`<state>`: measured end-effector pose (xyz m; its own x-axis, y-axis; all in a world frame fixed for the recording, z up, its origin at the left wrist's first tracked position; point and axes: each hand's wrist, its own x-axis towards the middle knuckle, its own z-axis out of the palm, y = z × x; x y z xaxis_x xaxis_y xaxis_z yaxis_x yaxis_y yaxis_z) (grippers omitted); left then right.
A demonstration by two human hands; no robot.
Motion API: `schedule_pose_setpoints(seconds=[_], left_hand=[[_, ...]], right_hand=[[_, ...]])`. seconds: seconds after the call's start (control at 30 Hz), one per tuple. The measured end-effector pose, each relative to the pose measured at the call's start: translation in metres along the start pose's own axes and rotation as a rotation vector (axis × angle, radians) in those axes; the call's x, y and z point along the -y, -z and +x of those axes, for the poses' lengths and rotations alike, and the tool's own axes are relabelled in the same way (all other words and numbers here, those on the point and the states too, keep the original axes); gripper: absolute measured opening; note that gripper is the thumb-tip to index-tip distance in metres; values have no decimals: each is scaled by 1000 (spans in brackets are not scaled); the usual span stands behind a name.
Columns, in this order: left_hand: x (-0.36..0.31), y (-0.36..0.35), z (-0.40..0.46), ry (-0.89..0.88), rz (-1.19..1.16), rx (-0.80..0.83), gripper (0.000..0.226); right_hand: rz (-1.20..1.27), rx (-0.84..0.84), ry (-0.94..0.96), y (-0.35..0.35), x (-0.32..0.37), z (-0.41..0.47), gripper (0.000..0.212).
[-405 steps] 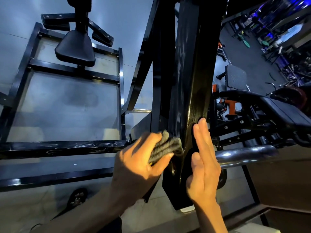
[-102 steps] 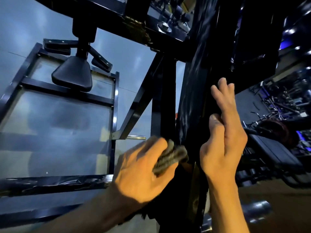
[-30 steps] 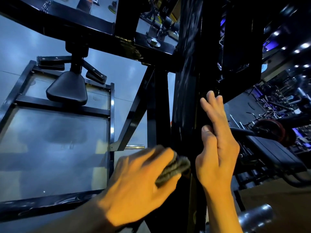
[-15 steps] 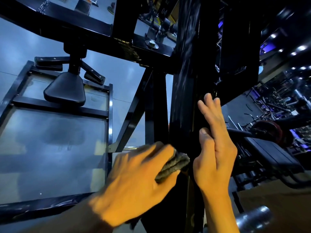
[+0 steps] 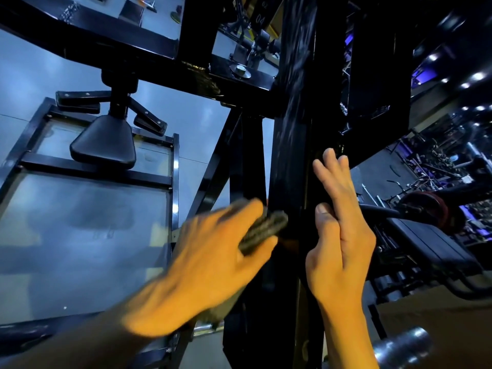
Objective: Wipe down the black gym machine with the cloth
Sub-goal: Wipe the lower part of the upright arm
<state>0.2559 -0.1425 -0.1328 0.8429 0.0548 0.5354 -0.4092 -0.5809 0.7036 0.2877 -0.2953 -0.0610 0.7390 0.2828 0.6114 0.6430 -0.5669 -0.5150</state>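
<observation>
The black gym machine's upright post [image 5: 291, 145] runs down the middle of the view, glossy and streaked. My left hand [image 5: 202, 267] grips a folded grey cloth [image 5: 262, 230] and holds it against the post's left face; the hand is motion-blurred. My right hand [image 5: 340, 235] lies flat against the post's right edge, fingers straight and pointing up. The part of the post behind both hands is hidden.
A black padded seat [image 5: 103, 145] on a black floor frame [image 5: 174, 187] sits at the left. A crossbeam [image 5: 127, 46] passes overhead. A chrome bar end [image 5: 399, 347] juts out at the lower right. Benches and a weight plate [image 5: 431, 211] fill the dim right side.
My left hand has slid the cloth slightly upward along the post and is now blurred. The view has tilted up a little. My right hand keeps the same flat pose on the post.
</observation>
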Motion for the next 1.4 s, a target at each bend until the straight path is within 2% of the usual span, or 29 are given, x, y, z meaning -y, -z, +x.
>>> schedule_pose_setpoints(seconds=[0.17,0.23,0.33,0.43,0.67,0.87,0.97,1.1,1.17,1.33,1.4], left_hand=[[8,10,59,75,15,-162,28],[5,6,44,63,-6,-132,28],[2,-3,-8,2,-79,3,26],[8,-8,-22,-36,-43,46,23],[15,7,71,52,-8,-210,27],[5,-2,-1,-41,-20,-29,27],[10,-1,15,-69,19,-40,23],[14,17,82,-11,63,-181,26],[14,19,91,-14,104,-202,27],[2,10,14,-102,51,-18,22],[5,5,5,-123,52,-15,23]], right_hand=[[11,-11,-6,0,0,-1,54],[14,-11,-3,0,0,-1,53],[26,-9,-5,-1,-1,-1,54],[22,-11,-5,0,-1,0,54],[18,-9,-10,0,0,0,54],[6,-9,-6,0,0,0,56],[4,-6,-9,0,-1,0,55],[4,-3,-6,0,0,1,56],[7,-6,-9,0,1,0,56],[3,-2,-1,1,-1,0,56],[2,-8,0,0,-1,1,56]])
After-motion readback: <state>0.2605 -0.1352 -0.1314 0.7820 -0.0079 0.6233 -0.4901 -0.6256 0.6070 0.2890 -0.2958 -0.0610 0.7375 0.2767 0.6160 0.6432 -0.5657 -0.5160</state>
